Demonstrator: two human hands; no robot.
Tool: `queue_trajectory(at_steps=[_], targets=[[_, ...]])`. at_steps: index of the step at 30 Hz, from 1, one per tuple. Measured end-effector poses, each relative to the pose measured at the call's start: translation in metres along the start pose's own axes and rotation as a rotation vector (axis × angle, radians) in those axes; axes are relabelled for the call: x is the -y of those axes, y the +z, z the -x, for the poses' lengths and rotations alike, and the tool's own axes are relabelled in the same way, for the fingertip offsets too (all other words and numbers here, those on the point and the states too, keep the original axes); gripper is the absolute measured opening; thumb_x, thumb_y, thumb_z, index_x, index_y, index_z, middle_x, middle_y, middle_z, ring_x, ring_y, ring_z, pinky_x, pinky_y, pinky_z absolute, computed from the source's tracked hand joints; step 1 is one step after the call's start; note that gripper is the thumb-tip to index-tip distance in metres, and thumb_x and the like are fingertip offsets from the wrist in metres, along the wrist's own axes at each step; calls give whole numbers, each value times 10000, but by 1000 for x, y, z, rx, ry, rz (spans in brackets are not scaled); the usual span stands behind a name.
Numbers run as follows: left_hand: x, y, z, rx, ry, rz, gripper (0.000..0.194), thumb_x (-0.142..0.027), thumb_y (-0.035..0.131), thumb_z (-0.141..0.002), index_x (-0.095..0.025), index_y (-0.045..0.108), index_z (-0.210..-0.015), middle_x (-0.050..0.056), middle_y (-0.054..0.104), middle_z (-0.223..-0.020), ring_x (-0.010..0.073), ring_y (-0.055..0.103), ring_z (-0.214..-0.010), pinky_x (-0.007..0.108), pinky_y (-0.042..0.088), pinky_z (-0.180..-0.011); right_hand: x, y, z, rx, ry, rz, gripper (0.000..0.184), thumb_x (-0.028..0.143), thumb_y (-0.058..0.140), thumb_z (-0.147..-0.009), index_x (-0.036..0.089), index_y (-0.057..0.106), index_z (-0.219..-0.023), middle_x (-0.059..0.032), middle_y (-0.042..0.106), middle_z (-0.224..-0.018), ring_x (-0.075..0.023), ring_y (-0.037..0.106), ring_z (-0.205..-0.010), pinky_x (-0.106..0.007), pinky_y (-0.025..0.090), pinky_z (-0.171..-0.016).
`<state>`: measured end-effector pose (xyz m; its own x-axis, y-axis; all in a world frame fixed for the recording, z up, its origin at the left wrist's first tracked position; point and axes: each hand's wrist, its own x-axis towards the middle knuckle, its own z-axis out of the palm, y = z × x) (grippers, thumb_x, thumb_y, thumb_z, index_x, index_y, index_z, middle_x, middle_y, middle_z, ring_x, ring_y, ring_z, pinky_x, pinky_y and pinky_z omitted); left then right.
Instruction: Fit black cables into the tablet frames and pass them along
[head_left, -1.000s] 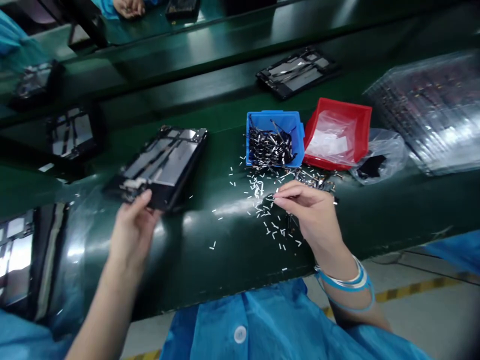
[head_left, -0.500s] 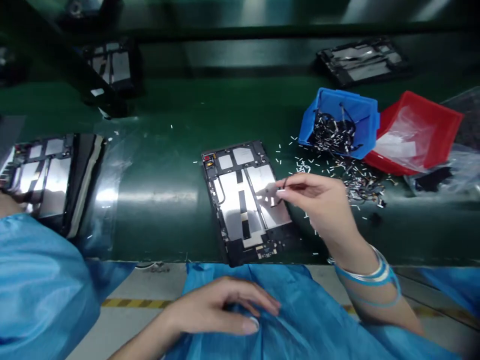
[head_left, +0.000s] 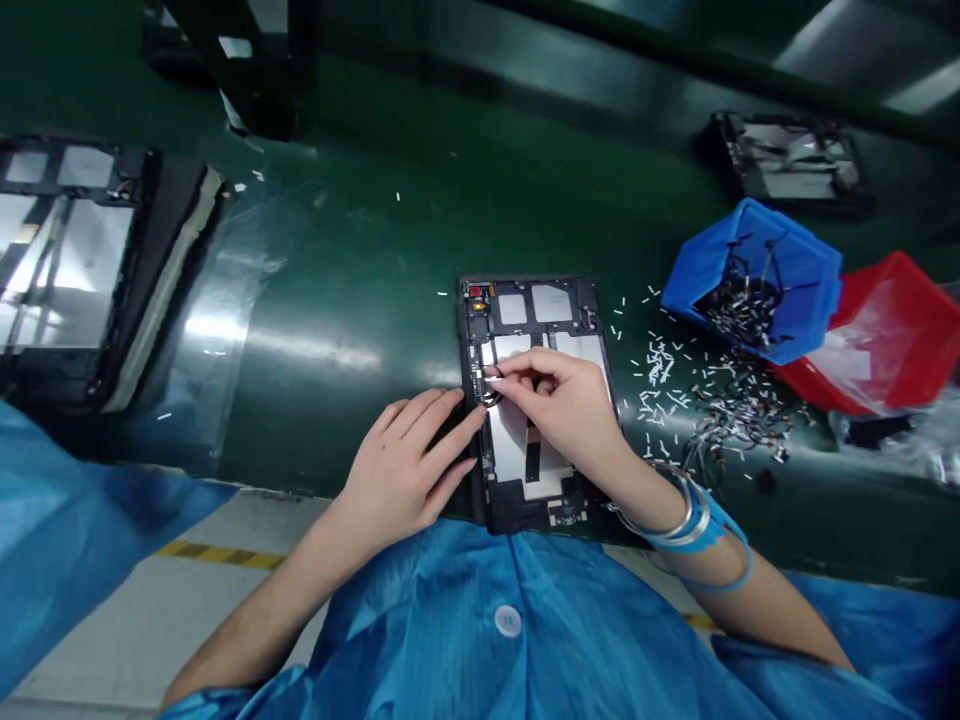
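Note:
An opened tablet (head_left: 551, 465) lies on the green bench in front of me, its silvery battery plates and small boards showing. My right hand (head_left: 566, 405) reaches over it, thumb and forefinger pinched on a thin black cable (head_left: 493, 392) at the tablet's left inner edge. Part of that cable is hidden by the fingertips. At the tablet's left side rests my left hand (head_left: 409, 465), its fingers stretched out and the tips touching the frame close to the cable.
A blue bin (head_left: 806, 285) of black cables stands at right, beside a red bin (head_left: 900, 330) with clear plastic. Loose cables (head_left: 739, 415) and white strips (head_left: 658, 365) are scattered nearby. More opened tablets lie left (head_left: 82, 260) and far right (head_left: 799, 160). A neighbour's blue sleeve (head_left: 60, 530) shows at left.
My right hand has carried the cable leftward, from the tablet's right side to its left edge. My left hand has risen from my lap to the tablet. The view has shifted and tilted.

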<state>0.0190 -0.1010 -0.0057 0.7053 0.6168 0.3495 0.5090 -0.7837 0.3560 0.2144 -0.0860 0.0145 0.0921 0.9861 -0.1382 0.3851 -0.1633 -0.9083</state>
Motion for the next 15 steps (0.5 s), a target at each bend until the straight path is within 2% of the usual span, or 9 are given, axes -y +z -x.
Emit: queue_trajectory(at_steps=[6,10,15], targets=[[-1,4,0,-12,7,-68,331,-225,496,-931,-76,590,-1212,188,624,-1191,313,571,-1089,420,481,-834,0,6,10,-61,-86,155,79,133,647,-766,190,701,-761,37,589,-656,-73,468,-559,-241,385,-552],[-2,4,-2,-32,1,-84,296,-195,511,-921,-71,609,-1171,182,644,-1162,304,586,-1068,407,481,-814,0,5,11,-67,-50,123,84,156,651,-768,196,697,-826,46,588,-635,-70,457,-533,-237,377,-533],[-5,4,-5,-14,-6,-150,273,-205,505,-923,-94,627,-1140,180,654,-1145,310,602,-1060,404,469,-786,4,-7,-6,48,1,54,14,180,671,-743,170,670,-733,37,592,-609,-65,442,-520,-228,336,-497]])
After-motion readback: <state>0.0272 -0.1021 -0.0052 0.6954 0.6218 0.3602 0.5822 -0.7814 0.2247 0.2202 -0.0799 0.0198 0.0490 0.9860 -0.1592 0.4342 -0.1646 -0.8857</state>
